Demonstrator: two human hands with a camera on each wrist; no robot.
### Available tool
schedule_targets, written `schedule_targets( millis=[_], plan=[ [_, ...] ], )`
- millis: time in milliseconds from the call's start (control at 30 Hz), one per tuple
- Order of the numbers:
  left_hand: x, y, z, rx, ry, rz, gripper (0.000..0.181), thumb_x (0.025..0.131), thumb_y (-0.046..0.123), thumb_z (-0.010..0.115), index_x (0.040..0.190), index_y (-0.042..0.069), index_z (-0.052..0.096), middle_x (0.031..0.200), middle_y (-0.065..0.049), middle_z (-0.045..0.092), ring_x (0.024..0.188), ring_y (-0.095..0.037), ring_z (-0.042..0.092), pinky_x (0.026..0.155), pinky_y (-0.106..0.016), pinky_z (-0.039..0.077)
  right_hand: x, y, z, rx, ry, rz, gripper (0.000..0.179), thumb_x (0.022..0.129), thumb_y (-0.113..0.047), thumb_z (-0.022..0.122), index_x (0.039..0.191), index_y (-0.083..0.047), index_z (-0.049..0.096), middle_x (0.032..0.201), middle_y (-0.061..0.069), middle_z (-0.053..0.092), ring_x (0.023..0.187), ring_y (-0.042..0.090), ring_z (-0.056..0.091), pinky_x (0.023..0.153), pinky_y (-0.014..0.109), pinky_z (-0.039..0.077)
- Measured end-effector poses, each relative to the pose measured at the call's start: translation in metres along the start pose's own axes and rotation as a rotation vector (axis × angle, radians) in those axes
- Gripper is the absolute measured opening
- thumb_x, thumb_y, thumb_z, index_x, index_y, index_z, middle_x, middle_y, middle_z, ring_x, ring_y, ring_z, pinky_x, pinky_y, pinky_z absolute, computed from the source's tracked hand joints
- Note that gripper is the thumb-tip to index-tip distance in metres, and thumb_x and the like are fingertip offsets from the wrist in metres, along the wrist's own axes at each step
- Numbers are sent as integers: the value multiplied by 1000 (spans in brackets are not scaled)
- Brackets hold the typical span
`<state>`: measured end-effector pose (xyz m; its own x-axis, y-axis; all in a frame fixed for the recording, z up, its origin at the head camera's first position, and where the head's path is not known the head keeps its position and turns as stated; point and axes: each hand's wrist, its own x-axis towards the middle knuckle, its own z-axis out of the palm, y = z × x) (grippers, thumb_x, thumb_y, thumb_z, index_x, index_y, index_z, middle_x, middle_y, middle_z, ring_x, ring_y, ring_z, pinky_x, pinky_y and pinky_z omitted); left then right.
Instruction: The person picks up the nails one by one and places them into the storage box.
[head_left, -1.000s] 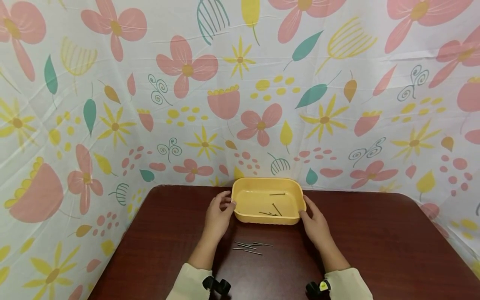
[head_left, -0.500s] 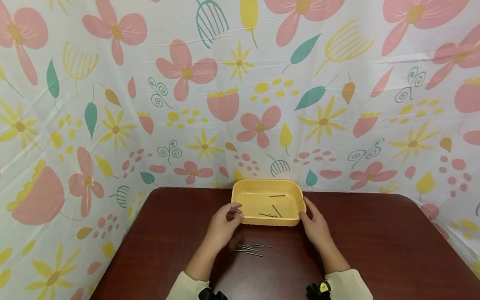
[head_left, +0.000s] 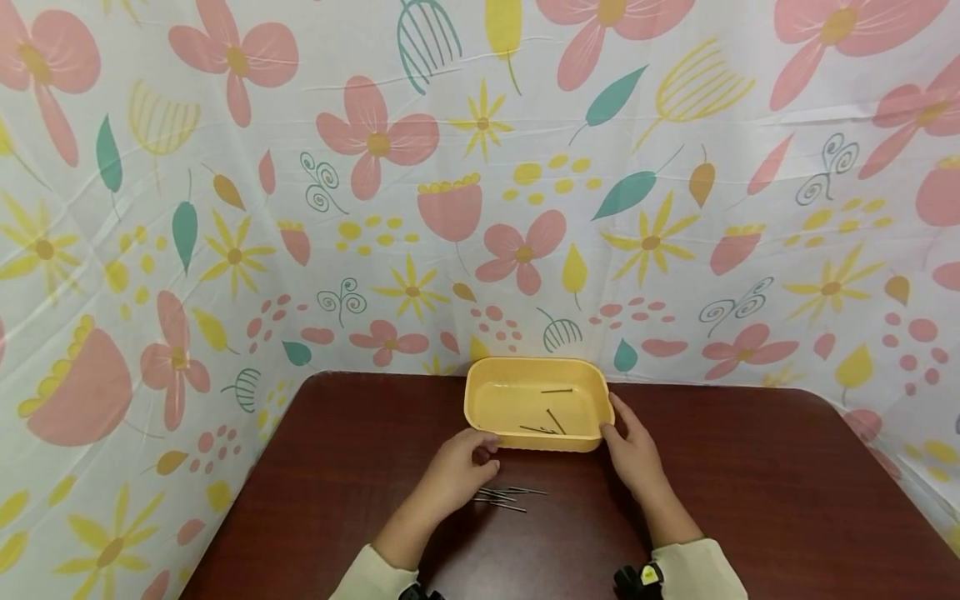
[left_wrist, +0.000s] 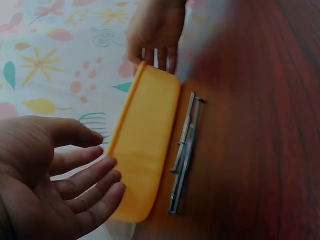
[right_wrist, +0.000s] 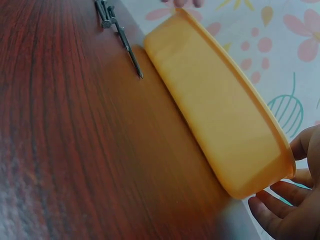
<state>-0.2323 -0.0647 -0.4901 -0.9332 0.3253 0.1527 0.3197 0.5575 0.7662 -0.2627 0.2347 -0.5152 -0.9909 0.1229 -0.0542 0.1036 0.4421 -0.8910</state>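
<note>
A shallow yellow plastic tray (head_left: 540,443) with several nails (head_left: 557,421) inside sits toward the table's back edge. My right hand (head_left: 633,446) grips the tray's right end, thumb at the rim and fingers along the outer wall, as the right wrist view also shows. My left hand (head_left: 459,473) hovers by the front left corner of the tray, fingers loosely bent and holding nothing. Just right of that hand, a small pile of loose steel nails (head_left: 510,498) lies on the table; the hand hides its left end in the head view. Nail heads (left_wrist: 200,100) show in the left wrist view.
The dark red-brown wooden table (head_left: 750,483) has rounded back corners. Directly behind it hangs a white cloth (head_left: 675,275) printed with flowers and leaves, which also runs down the left side.
My left hand has let go of the tray's left end and moved down and right toward the loose nails. My right hand keeps its grip, and the tray stays in place.
</note>
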Motion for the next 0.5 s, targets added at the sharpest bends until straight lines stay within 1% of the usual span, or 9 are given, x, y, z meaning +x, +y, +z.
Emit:
schedule_targets(
  millis=[100,167,333,500],
  plan=[
    [-1,-2,2,90,-49,6,26,89,10,74,115,5,72,107,-6,68,96,-20,66,83,-29,53,0,0,0,-2,1,-3,61,106,-24,46,163,-20,24,168,14,24,156,37,16,123,61,16],
    [-2,-4,2,129,-71,5,25,88,11,76,112,5,73,106,-5,68,97,-20,66,83,-31,53,0,0,0,-4,1,-8,61,106,-23,46,163,-20,24,168,15,24,156,37,16,123,61,17],
    [-3,-7,4,206,-92,12,20,86,13,79,105,9,75,102,-1,67,95,-16,63,84,-31,52,0,1,-1,-7,-2,-19,61,106,-23,46,163,-21,23,168,15,23,156,38,16,123,62,17],
    [-4,-11,7,286,-105,55,15,83,13,80,98,12,77,97,0,67,90,-14,59,82,-29,50,0,1,-1,0,-2,-19,61,106,-23,46,163,-20,23,168,15,23,156,38,16,123,62,17]
  ],
)
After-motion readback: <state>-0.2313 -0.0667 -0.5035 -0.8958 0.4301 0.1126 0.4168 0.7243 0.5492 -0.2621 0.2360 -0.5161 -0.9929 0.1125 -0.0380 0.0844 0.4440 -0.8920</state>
